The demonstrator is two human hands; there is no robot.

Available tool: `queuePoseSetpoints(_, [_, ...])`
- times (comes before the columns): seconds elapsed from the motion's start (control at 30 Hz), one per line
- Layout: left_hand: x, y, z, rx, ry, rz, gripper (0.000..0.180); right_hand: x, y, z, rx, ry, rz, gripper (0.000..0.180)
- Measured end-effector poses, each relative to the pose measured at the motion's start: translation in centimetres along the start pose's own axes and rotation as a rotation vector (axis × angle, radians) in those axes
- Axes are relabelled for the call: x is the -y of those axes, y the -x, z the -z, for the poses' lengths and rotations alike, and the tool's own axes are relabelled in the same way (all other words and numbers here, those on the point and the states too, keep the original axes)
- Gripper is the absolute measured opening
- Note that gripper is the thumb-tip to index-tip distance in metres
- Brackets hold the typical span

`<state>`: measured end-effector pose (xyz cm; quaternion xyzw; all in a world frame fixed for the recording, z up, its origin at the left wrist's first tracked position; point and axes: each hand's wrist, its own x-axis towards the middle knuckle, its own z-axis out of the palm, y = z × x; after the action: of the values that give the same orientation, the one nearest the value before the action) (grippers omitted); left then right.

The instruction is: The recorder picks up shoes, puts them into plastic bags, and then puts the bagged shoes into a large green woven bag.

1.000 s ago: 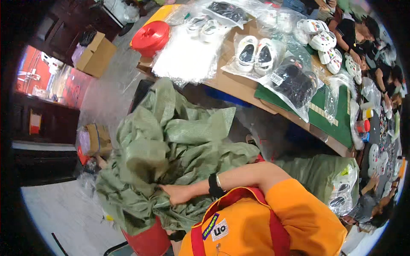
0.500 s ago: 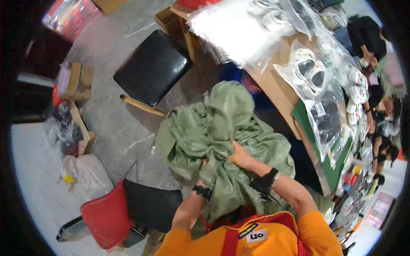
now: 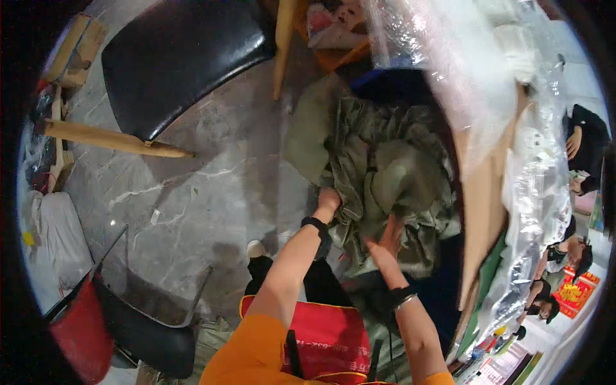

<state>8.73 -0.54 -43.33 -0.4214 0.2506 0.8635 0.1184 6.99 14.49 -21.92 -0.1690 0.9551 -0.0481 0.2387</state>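
A bulky green woven sack (image 3: 410, 173), crumpled into deep folds, is low down beside the table, partly in its shadow. My left hand (image 3: 328, 202) is closed on a fold at the sack's near left side. My right hand (image 3: 386, 242) rests against the sack's near side, its thumb apart from its stretched fingers. The fingertips are somewhat blurred against the cloth. What the sack contains, if anything, is hidden.
Along the right runs a table with a brown edge (image 3: 481, 218), covered in clear plastic bags (image 3: 526, 186). A black padded chair (image 3: 186, 58) stands at the far left; red (image 3: 80, 333) and black chairs (image 3: 151, 321) are near left. Several people sit beyond the table.
The sack has moved from in front of my body to lower and farther right, beside the table. Both hands moved with it; my right hand's fingers have loosened. The view has shifted too.
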Motion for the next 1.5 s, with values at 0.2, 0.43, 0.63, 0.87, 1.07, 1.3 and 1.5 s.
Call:
queuePoseSetpoints(0.2, [-0.6,6.3,0.8,-0.346,0.249,-0.002,0.048,-7.5,-6.1,-3.5,-0.007,-0.324,-0.168,0.080])
queuePoseSetpoints(0.43, [-4.9,14.5,-13.2,0.276,-0.368,-0.286,0.050,-0.6,1.3,-3.2,-0.122,-1.193,-0.524,0.073])
queuePoseSetpoints(0.63, [-10.8,23.0,-10.1,-0.092,0.615,-0.354,0.041,4.6,5.8,5.3,-0.242,-0.927,-0.440,0.070])
queuePoseSetpoints(0.87, [-16.6,47.3,0.0,0.221,0.594,-0.595,0.047,5.0,11.3,11.7,0.351,-1.072,-0.413,0.059])
queuePoseSetpoints(1.07, [-13.5,62.2,7.6,-0.418,0.128,-0.568,0.035,4.2,16.9,15.3,0.509,-1.040,-0.369,0.048])
queuePoseSetpoints(1.3, [-9.3,69.3,10.4,-0.636,0.024,-0.461,0.029,2.3,22.0,15.9,0.449,-0.886,-0.343,0.037])
queuePoseSetpoints(1.5, [-6.5,72.5,7.7,-0.775,-0.007,-0.474,0.036,1.5,24.1,17.4,0.306,-0.984,-0.359,0.038])
